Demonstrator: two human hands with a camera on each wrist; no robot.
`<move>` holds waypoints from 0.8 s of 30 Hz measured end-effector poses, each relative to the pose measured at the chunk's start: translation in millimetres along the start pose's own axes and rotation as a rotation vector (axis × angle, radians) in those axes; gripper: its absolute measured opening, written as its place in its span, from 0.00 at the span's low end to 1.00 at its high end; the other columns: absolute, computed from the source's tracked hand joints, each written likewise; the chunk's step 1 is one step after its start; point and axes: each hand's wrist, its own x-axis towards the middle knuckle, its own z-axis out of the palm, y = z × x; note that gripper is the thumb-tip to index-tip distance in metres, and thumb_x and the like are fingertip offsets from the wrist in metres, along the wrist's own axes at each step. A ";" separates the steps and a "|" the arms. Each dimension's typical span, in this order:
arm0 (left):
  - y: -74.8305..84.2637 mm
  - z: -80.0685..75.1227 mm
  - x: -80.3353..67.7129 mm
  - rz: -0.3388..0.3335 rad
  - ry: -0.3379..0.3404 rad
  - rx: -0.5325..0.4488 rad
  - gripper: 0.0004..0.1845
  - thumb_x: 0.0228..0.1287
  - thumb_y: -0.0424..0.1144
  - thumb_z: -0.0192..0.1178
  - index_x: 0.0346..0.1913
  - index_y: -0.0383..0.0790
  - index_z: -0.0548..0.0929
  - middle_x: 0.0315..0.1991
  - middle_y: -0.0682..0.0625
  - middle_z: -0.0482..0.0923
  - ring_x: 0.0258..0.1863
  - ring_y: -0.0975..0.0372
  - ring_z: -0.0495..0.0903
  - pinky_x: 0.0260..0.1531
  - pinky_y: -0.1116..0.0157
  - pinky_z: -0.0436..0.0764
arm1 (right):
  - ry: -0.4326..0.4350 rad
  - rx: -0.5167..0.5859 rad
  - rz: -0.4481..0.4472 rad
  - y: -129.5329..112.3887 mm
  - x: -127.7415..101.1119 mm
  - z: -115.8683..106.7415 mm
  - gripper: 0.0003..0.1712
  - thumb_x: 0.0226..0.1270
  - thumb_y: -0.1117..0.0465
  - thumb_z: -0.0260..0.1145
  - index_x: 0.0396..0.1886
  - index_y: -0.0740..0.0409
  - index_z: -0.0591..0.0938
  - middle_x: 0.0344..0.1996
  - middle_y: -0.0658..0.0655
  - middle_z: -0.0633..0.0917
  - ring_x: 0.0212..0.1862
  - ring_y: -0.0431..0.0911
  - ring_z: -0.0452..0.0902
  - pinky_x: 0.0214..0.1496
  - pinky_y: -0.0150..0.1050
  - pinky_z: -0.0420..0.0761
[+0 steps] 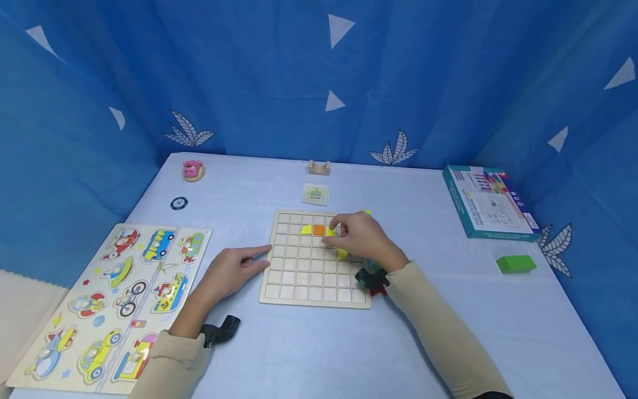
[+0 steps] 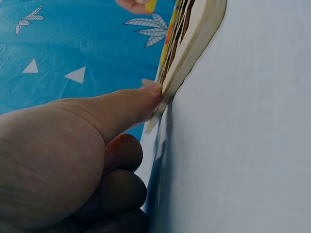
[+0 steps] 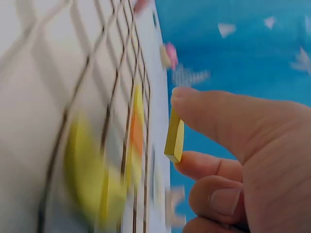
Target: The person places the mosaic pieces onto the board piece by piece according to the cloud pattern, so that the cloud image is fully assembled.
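A pale blue surface (image 1: 309,354) stands inside blue curtains (image 1: 249,72) printed with white leaves; a vehicle puzzle (image 1: 114,299) lies at its near left edge, a teal box (image 1: 485,202) and a green block (image 1: 515,264) far right, with bare room along the near side; the wooden grid board (image 1: 304,280) sits mid-surface; the left hand (image 1: 231,270) rests relaxed, index fingertip against the board's left edge; the right hand (image 1: 360,237) pinches a yellow piece (image 3: 174,136) just above the board's far rows, beside an orange tile (image 1: 319,229).
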 end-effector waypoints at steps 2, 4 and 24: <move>-0.5 1.0 -0.4 -0.007 -0.004 -0.003 0.23 0.68 0.49 0.69 0.64 0.53 0.84 0.14 0.56 0.65 0.15 0.62 0.63 0.19 0.65 0.63 | -0.024 -0.002 -0.042 -13.2 5.9 7.8 0.22 0.62 0.40 0.75 0.45 0.51 0.88 0.15 0.47 0.73 0.20 0.42 0.67 0.25 0.37 0.66; -1.2 2.0 -0.7 -0.007 -0.006 -0.007 0.23 0.68 0.49 0.69 0.64 0.53 0.84 0.14 0.56 0.65 0.15 0.62 0.63 0.19 0.65 0.63 | -0.041 -0.009 -0.086 -22.7 11.2 16.2 0.21 0.62 0.40 0.75 0.44 0.50 0.88 0.16 0.44 0.75 0.20 0.40 0.69 0.28 0.36 0.69; -1.8 -0.1 0.2 0.002 -0.004 -0.005 0.22 0.69 0.49 0.68 0.64 0.53 0.84 0.14 0.57 0.65 0.15 0.63 0.62 0.20 0.65 0.63 | 0.057 -0.172 -0.036 -52.0 37.1 59.8 0.23 0.64 0.36 0.72 0.39 0.50 0.86 0.15 0.42 0.76 0.23 0.39 0.72 0.29 0.34 0.74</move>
